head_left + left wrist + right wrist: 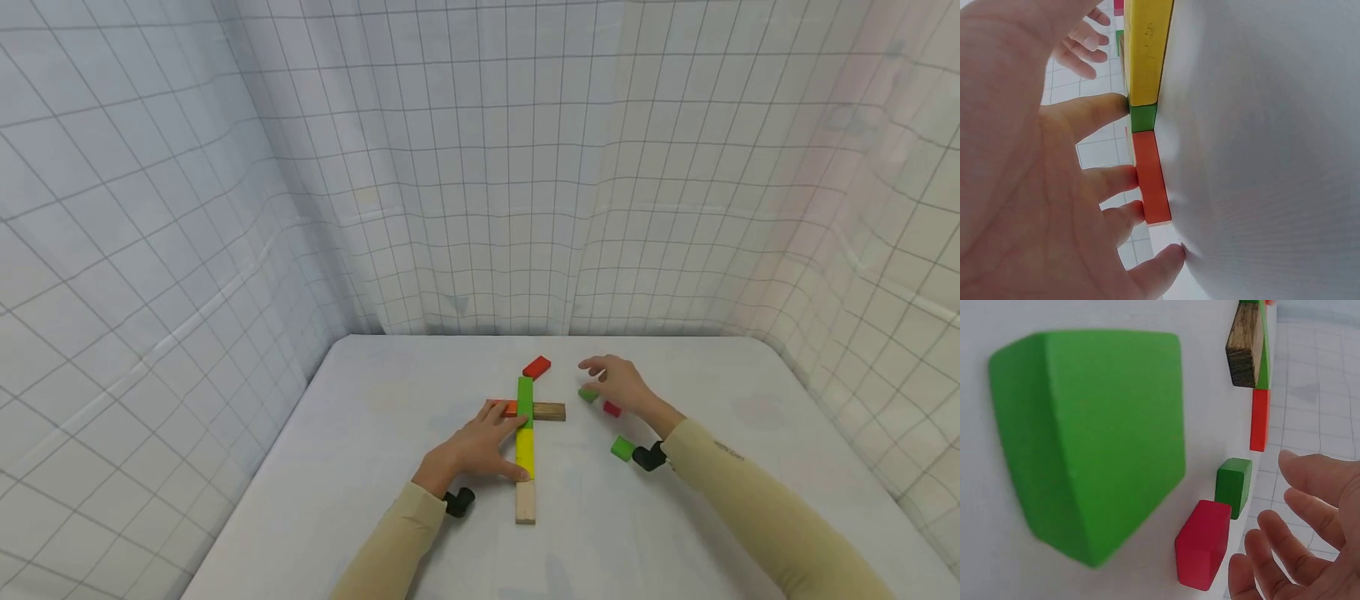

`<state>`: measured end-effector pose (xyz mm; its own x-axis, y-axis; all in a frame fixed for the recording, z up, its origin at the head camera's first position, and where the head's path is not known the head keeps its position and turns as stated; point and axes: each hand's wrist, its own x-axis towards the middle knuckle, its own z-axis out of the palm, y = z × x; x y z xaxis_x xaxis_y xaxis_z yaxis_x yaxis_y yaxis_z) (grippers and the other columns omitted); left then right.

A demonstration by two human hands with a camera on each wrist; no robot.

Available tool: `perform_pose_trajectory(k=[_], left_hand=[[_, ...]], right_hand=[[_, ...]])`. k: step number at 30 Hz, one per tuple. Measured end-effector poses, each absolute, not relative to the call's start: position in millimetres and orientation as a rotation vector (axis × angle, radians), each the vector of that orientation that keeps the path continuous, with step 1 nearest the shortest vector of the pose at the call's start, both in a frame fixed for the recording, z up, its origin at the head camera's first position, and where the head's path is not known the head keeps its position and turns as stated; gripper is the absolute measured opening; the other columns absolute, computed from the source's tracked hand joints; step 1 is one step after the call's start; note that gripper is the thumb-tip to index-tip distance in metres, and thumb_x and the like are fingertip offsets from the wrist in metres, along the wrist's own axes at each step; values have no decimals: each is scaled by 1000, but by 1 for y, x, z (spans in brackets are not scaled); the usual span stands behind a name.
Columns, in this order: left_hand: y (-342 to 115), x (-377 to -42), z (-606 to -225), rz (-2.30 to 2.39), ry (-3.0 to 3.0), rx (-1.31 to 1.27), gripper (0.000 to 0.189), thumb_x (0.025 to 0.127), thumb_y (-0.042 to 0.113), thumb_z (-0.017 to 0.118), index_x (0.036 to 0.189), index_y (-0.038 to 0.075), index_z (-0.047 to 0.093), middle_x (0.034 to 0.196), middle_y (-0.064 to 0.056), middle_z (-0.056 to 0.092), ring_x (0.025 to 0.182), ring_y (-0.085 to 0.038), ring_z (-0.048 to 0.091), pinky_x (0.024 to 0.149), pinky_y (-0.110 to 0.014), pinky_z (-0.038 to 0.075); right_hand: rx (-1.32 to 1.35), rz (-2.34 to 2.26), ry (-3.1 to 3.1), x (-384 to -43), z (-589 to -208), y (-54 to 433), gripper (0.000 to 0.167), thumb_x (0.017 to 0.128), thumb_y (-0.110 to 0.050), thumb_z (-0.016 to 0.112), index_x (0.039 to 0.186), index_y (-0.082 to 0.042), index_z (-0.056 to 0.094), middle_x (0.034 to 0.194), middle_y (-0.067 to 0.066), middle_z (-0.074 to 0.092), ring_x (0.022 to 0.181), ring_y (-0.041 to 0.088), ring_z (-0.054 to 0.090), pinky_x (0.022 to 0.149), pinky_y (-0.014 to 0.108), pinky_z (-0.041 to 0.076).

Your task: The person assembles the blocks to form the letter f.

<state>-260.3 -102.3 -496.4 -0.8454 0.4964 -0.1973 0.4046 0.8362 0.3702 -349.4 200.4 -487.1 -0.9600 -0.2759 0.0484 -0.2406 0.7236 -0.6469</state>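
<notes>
A cross of blocks lies on the white table, with a green block [525, 392], a yellow block [525, 457] and a pale wooden block [526, 503] in one line. An orange-red block [1152, 181] forms its left arm and a brown wooden block [551, 412] its right. Spread over the left side is my left hand [478, 446], its fingertips touching the orange-red and green blocks and its thumb at the yellow block's near end. My right hand [618, 385] hovers with loosely bent fingers and nothing in them, near a small green block [1234, 487] and a crimson block [1202, 547].
Beyond the cross lies a red block [537, 367]. Another green block [622, 448] sits beside the black wrist camera [649, 456] on the right arm. White cloth walls with a grid pattern [495, 167] rise behind and on both sides of the table [360, 392].
</notes>
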Motion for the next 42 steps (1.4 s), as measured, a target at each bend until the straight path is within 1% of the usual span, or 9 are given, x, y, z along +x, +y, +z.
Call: perform_pose_trajectory(k=[6, 10, 14, 17, 23, 30, 38, 40, 42], left_hand=[[-102, -259, -497, 472, 2726, 685, 99, 76, 70, 75, 158, 33, 34, 168, -8, 12, 154, -32, 3, 113, -60, 29], [-102, -258, -497, 486, 2726, 687, 99, 76, 70, 75, 158, 32, 36, 167, -8, 13, 154, -32, 4, 113, -60, 30], [-102, -256, -495, 493, 2727, 692, 99, 76, 69, 75, 158, 31, 36, 168, -8, 12, 154, -32, 4, 113, -59, 30], [-102, -256, -494, 500, 2725, 696, 98, 76, 69, 76, 158, 31, 36, 167, -8, 12, 153, -33, 5, 113, -59, 29], [-102, -256, -495, 483, 2720, 692, 97, 77, 69, 75, 158, 33, 35, 167, -8, 12, 154, -33, 4, 113, -59, 29], [-102, -256, -493, 492, 2725, 713, 97, 77, 69, 75, 158, 31, 36, 167, -9, 12, 153, -34, 5, 113, -59, 30], [-102, -256, -493, 481, 2730, 694, 98, 77, 69, 75, 158, 31, 36, 167, -9, 13, 153, -33, 5, 113, -59, 31], [-102, -256, -493, 481, 2730, 690, 97, 77, 68, 75, 158, 31, 36, 167, -9, 13, 153, -33, 5, 113, -59, 31], [-102, -256, -492, 480, 2732, 689, 98, 77, 69, 75, 158, 30, 36, 167, -9, 13, 153, -34, 6, 113, -59, 30]], right_hand=[[-417, -1056, 2874, -348, -500, 205, 45, 90, -19, 78, 132, -9, 66, 118, 14, 65, 105, 29, 61, 83, 42, 54], [-435, -1059, 2874, -346, -507, 207, 47, 88, -20, 80, 130, -7, 66, 115, 13, 66, 102, 29, 63, 80, 40, 55], [-438, -1054, 2894, -344, -509, 208, 48, 85, -21, 82, 128, -5, 68, 112, 13, 68, 99, 29, 63, 78, 41, 55], [-406, -1039, 2916, -344, -510, 207, 48, 84, -22, 83, 127, -6, 69, 110, 13, 69, 98, 28, 63, 80, 42, 54], [-362, -1029, 2917, -343, -512, 204, 46, 84, -21, 83, 125, -5, 69, 107, 12, 69, 94, 25, 62, 78, 40, 54], [-337, -1037, 2940, -341, -512, 201, 45, 82, -17, 84, 123, -3, 71, 105, 11, 69, 92, 24, 61, 77, 38, 53], [-318, -1068, 2921, -343, -513, 200, 43, 83, -16, 83, 122, -4, 71, 106, 12, 68, 90, 23, 60, 70, 33, 53], [-319, -1070, 2920, -343, -512, 199, 42, 83, -15, 83, 122, -4, 72, 106, 12, 68, 91, 24, 60, 70, 34, 54], [-328, -1066, 2925, -343, -512, 199, 41, 83, -16, 83, 121, -4, 72, 107, 12, 69, 92, 25, 61, 72, 35, 54]])
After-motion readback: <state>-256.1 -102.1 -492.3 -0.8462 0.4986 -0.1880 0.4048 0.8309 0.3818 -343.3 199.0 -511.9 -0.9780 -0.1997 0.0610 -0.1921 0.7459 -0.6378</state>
